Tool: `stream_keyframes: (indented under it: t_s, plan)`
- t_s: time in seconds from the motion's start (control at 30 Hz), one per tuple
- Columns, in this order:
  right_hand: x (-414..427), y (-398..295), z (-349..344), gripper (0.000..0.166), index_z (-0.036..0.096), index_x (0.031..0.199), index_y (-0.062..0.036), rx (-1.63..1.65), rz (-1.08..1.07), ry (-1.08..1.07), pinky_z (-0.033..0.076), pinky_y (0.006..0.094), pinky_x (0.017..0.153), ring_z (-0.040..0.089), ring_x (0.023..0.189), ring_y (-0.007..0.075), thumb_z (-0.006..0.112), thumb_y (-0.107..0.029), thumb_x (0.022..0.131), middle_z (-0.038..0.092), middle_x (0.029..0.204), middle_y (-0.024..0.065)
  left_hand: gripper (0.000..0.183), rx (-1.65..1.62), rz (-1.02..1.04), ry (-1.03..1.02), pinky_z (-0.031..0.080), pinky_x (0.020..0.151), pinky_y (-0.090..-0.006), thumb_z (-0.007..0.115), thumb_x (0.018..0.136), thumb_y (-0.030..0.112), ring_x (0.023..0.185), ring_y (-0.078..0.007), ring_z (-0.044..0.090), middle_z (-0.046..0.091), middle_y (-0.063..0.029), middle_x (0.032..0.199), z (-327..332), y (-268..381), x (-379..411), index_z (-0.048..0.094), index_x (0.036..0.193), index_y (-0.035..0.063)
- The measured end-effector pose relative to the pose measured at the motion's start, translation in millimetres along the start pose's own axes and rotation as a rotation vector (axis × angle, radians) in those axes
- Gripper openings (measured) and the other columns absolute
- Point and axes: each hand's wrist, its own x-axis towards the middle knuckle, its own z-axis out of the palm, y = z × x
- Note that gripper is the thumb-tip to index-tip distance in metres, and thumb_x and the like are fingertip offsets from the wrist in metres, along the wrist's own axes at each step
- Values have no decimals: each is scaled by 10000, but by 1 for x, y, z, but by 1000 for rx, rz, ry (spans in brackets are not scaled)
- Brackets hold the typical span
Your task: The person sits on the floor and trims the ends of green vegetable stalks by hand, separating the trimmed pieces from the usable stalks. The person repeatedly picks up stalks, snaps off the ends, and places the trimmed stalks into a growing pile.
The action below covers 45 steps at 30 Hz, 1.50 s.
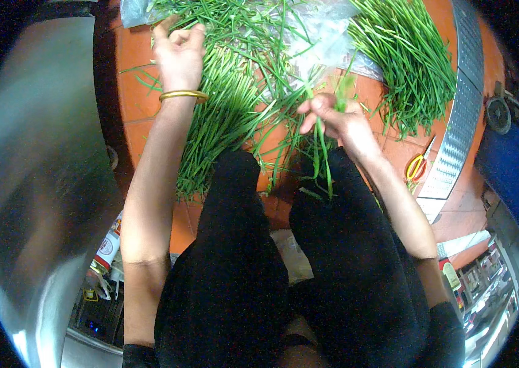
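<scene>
My right hand (pixel 335 115) holds a few long green stalks between thumb and fingers, above my right knee; their leafy ends hang down. At the upper left, my left hand (pixel 180 41), with a gold-coloured bangle at its wrist, is at the edge of a loose heap of green stalks (pixel 245 27); its fingers are curled, and I cannot tell whether they hold a stalk. Below that heap, an aligned pile of garlic chives or similar greens (pixel 222 106) lies on the floor beside my left knee. Another large bundle (pixel 409 60) lies at the upper right.
Clear plastic sheeting (pixel 324 41) lies between the piles on the orange tiled floor (pixel 137 133). Scissors with yellow and red handles (pixel 416 168) rest at right, beside a perforated metal strip (pixel 457 115). A large shiny metal surface (pixel 43 138) stands at left.
</scene>
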Motion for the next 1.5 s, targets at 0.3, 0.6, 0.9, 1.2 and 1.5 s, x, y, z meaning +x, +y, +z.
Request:
stream_keyframes:
  t_s: [0.3,0.6,0.9,1.2,1.5]
  plan:
    - [34,46,-43,248,626,805,-55,0,192,399,385,258,559,519,610,104,626,-289,889,535,630,-24,288,885,313,-676,488,631,-491,575,873,351,737,-391,614,626,-181,819,45,-40,-100,561,895,64]
    - [102,86,-30,303,671,761,-9,-243,126,637,466,331,586,593,579,174,751,-299,721,621,619,67,234,749,239,-672,475,655,-501,557,885,290,753,-405,602,610,-180,877,36,-35,-101,582,922,60]
    - [23,13,-2,170,683,892,-40,74,-184,395,361,227,524,485,579,66,704,-198,831,578,672,-34,259,249,92,-842,430,556,-278,648,877,253,608,-120,550,567,-38,672,56,31,-75,608,865,-3]
    - [11,-17,19,307,661,1023,-19,201,-159,193,463,234,685,602,777,91,703,-268,848,677,869,26,175,559,587,-549,468,517,-410,595,866,204,564,-358,570,575,-176,670,40,70,-67,607,774,55]
    - [7,-7,25,155,688,905,-64,22,-175,261,290,201,492,403,537,11,698,-213,860,623,700,-48,287,533,351,-271,463,523,-361,632,873,297,543,-253,579,588,-150,633,3,68,-25,628,776,28]
